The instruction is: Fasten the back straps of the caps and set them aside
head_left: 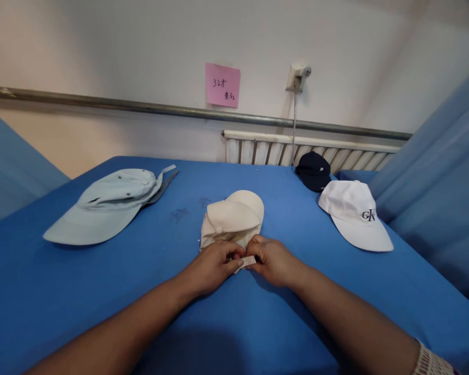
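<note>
A cream baseball cap point(234, 216) lies in front of me on the blue-covered surface, its brim pointing away and its back strap toward me. My left hand point(218, 264) is closed on the left part of the strap, thumb and fingers pinched together. From the other side, my right hand point(272, 260) pinches the strap near its end. The pale strap end point(247, 262) shows between the two hands. My fingers hide the rest of the strap and its fastening.
To the left lies a pale mint cap point(109, 200) with its strap sticking out. At the right are a white cap point(352, 213) with black letters and a navy cap point(313, 171). Behind stand a radiator point(269, 148) and a metal rail point(140, 105); blue curtains point(441, 182) hang at both sides.
</note>
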Action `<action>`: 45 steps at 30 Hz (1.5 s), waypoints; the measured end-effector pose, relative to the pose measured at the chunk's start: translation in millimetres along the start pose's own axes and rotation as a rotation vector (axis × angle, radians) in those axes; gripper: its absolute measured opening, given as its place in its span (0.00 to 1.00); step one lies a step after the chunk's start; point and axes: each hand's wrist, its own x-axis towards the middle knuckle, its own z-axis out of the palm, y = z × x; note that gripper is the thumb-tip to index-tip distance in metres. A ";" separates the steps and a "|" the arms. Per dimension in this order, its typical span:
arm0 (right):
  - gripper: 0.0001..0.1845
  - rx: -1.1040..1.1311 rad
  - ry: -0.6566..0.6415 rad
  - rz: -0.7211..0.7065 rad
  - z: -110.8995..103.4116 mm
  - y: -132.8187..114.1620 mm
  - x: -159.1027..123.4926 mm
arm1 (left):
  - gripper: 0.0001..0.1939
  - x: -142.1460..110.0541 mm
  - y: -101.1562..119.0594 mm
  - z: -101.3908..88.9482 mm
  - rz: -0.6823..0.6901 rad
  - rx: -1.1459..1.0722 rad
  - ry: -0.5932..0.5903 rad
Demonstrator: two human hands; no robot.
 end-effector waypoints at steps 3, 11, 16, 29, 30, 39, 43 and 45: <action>0.03 0.072 0.005 -0.002 2.1 2.8 1.2 | 0.11 -0.1 1.5 -5.4 -0.018 -0.081 -0.040; 0.06 0.106 0.003 0.061 2.6 0.2 1.6 | 0.08 -0.7 -1.4 -12.8 -0.030 -0.226 -0.054; 0.05 0.043 0.057 0.061 5.4 -4.5 1.0 | 0.08 -0.8 1.9 -4.7 -0.120 -0.358 0.032; 0.05 -0.107 0.270 -0.148 0.9 -6.7 4.9 | 0.12 2.9 2.5 -10.8 -0.106 -0.455 0.219; 0.06 -0.114 0.273 -0.153 0.5 -6.5 4.9 | 0.12 1.6 3.4 -11.9 -0.095 -0.413 0.210; 0.06 -0.151 0.250 -0.149 -1.2 -7.9 5.2 | 0.07 -2.4 -2.9 -8.9 0.071 0.066 0.255; 0.06 -0.156 0.245 -0.150 -0.8 -7.0 5.5 | 0.06 -4.7 1.7 -10.8 0.089 0.161 0.277; 0.06 -0.157 0.245 -0.148 -0.6 -6.3 5.7 | 0.06 -6.4 6.4 -13.4 0.082 0.179 0.260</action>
